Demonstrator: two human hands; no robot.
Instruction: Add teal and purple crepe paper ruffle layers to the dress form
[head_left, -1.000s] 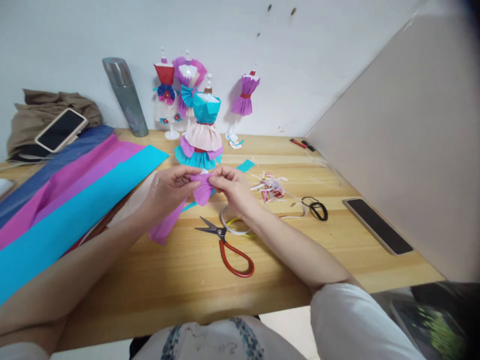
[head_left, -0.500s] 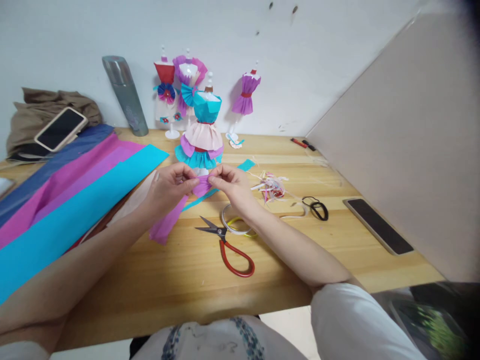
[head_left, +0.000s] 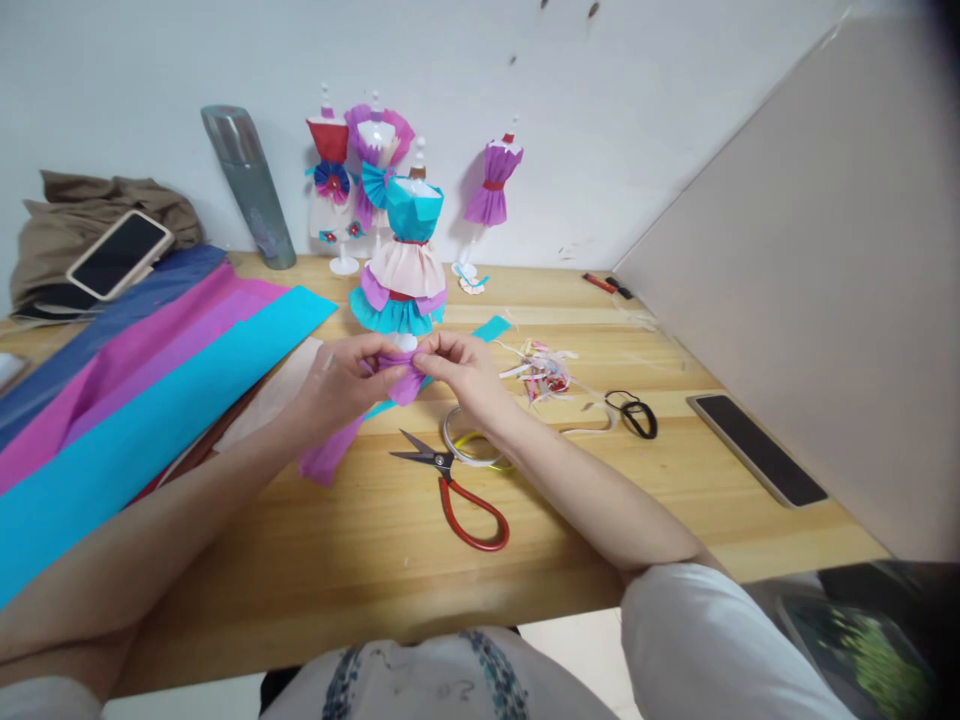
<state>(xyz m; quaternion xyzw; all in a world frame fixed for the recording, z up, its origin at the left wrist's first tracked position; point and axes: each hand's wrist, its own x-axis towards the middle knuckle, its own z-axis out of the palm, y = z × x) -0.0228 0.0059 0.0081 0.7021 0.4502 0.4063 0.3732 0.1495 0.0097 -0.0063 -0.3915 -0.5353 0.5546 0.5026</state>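
My left hand [head_left: 351, 380] and my right hand [head_left: 461, 372] meet at the middle of the table, both pinching a gathered strip of purple crepe paper [head_left: 405, 384] between thumb and fingers. The strip's loose end hangs down to the left under my left hand. Just behind my hands stands a small dress form in a turquoise, pale pink and purple paper dress [head_left: 409, 262]. A turquoise paper strip [head_left: 491, 328] passes beneath my hands. Nearer to me lie red-handled scissors [head_left: 474, 515], blades apart, beside white and yellow rings [head_left: 471, 450].
Colored paper sheets [head_left: 187, 400] cover the left side. Behind are a bottle [head_left: 255, 195], brown cloth [head_left: 112, 205] with a phone [head_left: 120, 255], and more dress forms [head_left: 493, 185]. Rightward lie paper scraps [head_left: 547, 370], black bands [head_left: 637, 415] and another phone [head_left: 757, 450].
My left fingers have shifted slightly on the purple paper, which is now more bunched and folded between my hands. The right hand has barely moved.
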